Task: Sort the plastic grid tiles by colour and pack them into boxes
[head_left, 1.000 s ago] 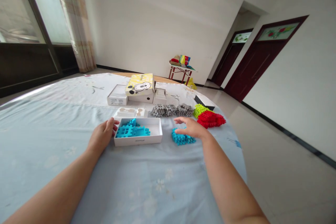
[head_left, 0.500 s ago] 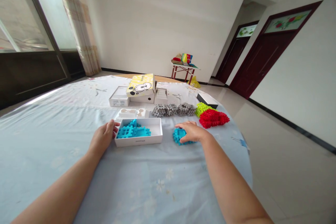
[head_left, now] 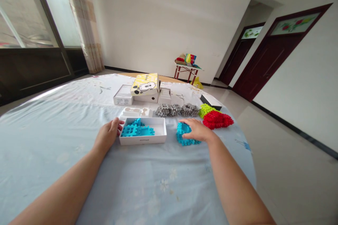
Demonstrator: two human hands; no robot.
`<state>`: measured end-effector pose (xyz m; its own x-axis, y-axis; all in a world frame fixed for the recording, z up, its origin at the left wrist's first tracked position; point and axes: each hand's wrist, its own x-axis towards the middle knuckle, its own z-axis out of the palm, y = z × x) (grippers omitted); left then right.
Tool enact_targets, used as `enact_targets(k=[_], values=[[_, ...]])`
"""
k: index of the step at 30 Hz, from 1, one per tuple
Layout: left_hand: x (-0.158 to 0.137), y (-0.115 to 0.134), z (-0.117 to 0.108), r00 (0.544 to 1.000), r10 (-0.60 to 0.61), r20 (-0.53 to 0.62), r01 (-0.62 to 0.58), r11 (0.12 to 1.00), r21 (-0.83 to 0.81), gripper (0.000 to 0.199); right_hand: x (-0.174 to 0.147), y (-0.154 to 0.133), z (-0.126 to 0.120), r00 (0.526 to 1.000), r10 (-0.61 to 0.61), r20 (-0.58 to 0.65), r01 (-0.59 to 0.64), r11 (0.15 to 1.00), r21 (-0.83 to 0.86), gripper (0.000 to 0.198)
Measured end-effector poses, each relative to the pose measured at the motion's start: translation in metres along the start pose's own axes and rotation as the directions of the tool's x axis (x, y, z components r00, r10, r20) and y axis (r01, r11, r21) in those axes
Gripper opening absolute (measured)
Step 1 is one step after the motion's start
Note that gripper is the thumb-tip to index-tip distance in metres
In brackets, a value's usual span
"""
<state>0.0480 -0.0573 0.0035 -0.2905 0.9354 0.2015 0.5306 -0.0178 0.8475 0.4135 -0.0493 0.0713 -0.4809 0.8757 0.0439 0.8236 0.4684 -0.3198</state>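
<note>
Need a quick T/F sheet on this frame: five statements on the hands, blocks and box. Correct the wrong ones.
1. The left hand is at the left end of the open white box. True.
2. The open white box holds only red pieces. False: the pieces visible in it are blue pieces.
3. The right hand is at the blue pile outside the box. True.
4. The red pile lies to the right of the grey pieces. True.
5. The blue pieces cover the whole floor of the open white box. False: part of its floor is bare toward the right end.
</note>
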Motion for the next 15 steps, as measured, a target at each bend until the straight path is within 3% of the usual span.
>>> enact_targets(k=[6, 10, 15], values=[[0.0, 0.001, 0.001, 1.0, -0.017, 0.008, 0.017, 0.999, -0.042, 0.051, 0.009, -0.041, -0.008, 0.969, -0.2, -0.143, 0.223, 0.96, 0.168, 0.065], [0.0, 0.0, 0.002, 1.0, -0.011, 0.015, 0.011, 0.999, -0.038, 0.054, 0.036, -0.078, -0.003, 0.944, -0.325, -0.056, 0.329, 0.938, 0.112, 0.066], [-0.001, 0.001, 0.001, 1.0, 0.001, 0.019, 0.0, 0.999, -0.048, 0.055, 0.074, -0.108, 0.008, 0.928, -0.351, 0.122, 0.354, 0.935, 0.0, 0.065]])
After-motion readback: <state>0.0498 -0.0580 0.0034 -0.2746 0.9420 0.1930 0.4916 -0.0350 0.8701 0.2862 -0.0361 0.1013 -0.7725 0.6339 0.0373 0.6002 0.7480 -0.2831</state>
